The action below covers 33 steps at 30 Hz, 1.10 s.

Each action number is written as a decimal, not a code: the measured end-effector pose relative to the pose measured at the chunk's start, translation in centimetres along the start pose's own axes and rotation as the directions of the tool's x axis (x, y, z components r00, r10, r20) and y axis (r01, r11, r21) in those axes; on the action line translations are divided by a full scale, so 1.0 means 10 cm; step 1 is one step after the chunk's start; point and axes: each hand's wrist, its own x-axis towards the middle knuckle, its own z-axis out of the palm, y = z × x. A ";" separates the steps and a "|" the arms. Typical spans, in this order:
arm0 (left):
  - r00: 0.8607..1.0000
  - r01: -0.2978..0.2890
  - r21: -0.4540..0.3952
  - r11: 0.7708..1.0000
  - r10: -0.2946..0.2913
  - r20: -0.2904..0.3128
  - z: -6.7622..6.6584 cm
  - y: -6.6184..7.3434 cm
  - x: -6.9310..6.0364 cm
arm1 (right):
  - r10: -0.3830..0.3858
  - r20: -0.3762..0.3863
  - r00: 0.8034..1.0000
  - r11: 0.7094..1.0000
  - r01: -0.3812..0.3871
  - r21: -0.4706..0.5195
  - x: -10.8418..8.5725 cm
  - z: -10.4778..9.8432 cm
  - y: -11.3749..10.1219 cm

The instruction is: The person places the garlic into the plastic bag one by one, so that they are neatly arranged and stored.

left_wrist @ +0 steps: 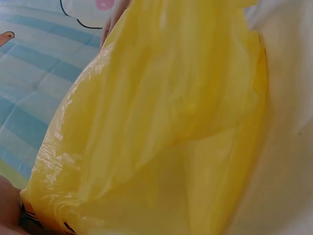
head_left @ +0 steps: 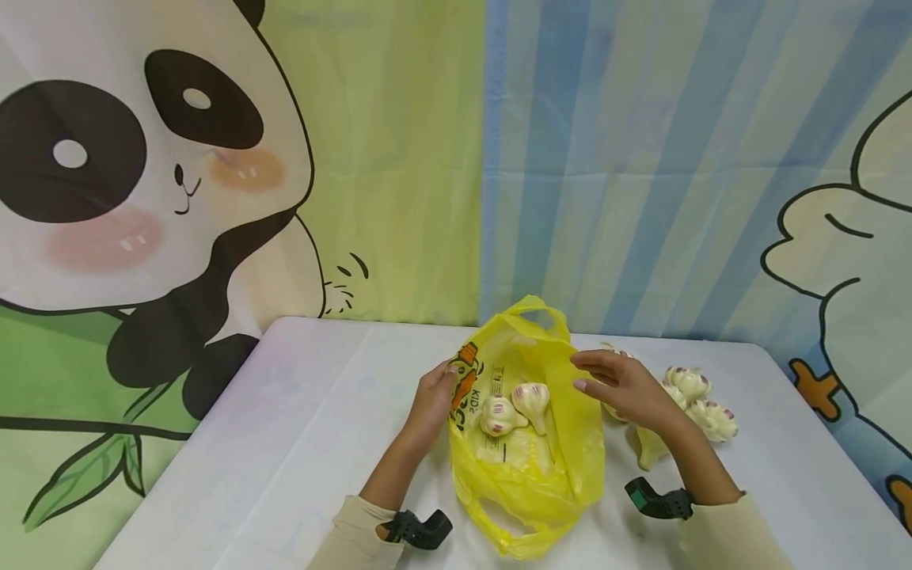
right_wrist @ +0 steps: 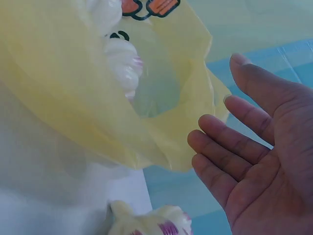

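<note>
A yellow plastic bag (head_left: 580,443) with a printed cartoon lies on the table, its mouth spread wide. Two garlic bulbs (head_left: 499,417) are in it, side by side. My left hand (head_left: 431,405) grips the bag's left edge, thumb on the inner side; the left wrist view is mostly filled by yellow plastic (left_wrist: 161,98). By the right rim is my right hand (head_left: 630,392), holding nothing. Its fingers (right_wrist: 230,142) are extended and slightly bent in the right wrist view, with the thumb apart. Several more garlic bulbs (head_left: 712,419) lie beyond and under that hand, partly hidden by it.
A white-covered table (head_left: 306,443) carries everything. Behind it hangs a curtain (head_left: 399,158) with a panda print and blue stripes. Each wrist wears a black strap device (head_left: 420,529). The bag's loose handles (head_left: 523,546) stretch toward the front and back.
</note>
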 end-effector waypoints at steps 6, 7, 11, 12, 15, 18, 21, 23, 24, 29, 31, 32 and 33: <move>1.000 0.000 0.005 1.000 0.000 -0.007 0.01 -0.04 0.02 | 0.040 -0.061 0.997 0.999 -0.040 0.013 -0.13 -0.09 0.08; 1.000 0.003 0.005 1.000 -0.003 -0.008 0.00 -0.04 0.02 | 0.047 -0.071 0.996 0.999 -0.046 0.020 -0.15 -0.09 0.09; 1.000 0.009 0.000 1.000 -0.009 -0.005 0.00 -0.05 0.02 | 0.060 -0.104 0.993 0.998 -0.057 0.028 -0.24 -0.10 0.12; 1.000 0.010 -0.002 1.000 -0.010 -0.004 0.00 -0.05 0.02 | 0.062 -0.109 0.992 0.998 -0.059 0.031 -0.26 -0.10 0.12; 1.000 0.014 -0.005 1.000 -0.014 0.000 0.00 -0.06 0.02 | 0.063 -0.124 0.990 0.998 -0.061 0.014 -0.33 -0.10 0.13; 1.000 0.012 -0.003 1.000 -0.012 0.002 0.00 -0.06 0.01 | 0.067 -0.139 0.988 0.997 -0.071 -0.024 -0.41 -0.12 0.13; 1.000 0.008 -0.002 1.000 -0.008 0.002 0.01 -0.05 0.00 | 0.080 -0.149 0.986 0.995 -0.088 -0.050 -0.49 -0.15 0.14; 1.000 0.003 -0.004 1.000 -0.003 0.005 0.02 -0.04 0.00 | 0.081 -0.151 0.985 0.994 -0.091 -0.059 -0.54 -0.17 0.15; 1.000 -0.001 -0.004 1.000 0.001 0.006 0.02 -0.05 0.00 | 0.080 -0.154 0.985 0.994 -0.090 -0.058 -0.56 -0.18 0.16; 1.000 -0.004 -0.015 1.000 0.004 0.015 0.02 -0.05 0.02 | 0.052 -0.171 0.984 0.995 -0.066 -0.079 -0.66 -0.22 0.21; 1.000 0.002 -0.016 1.000 -0.001 0.012 0.02 -0.04 0.02 | 0.055 -0.178 0.983 0.994 -0.070 -0.079 -0.69 -0.23 0.22; 1.000 0.005 -0.018 1.000 -0.005 0.009 0.02 -0.04 0.02 | 0.058 -0.178 0.982 0.995 -0.072 -0.074 -0.70 -0.23 0.23; 1.000 0.006 -0.016 1.000 -0.006 0.005 0.02 -0.04 0.02 | 0.063 -0.179 0.982 0.995 -0.077 -0.070 -0.71 -0.24 0.23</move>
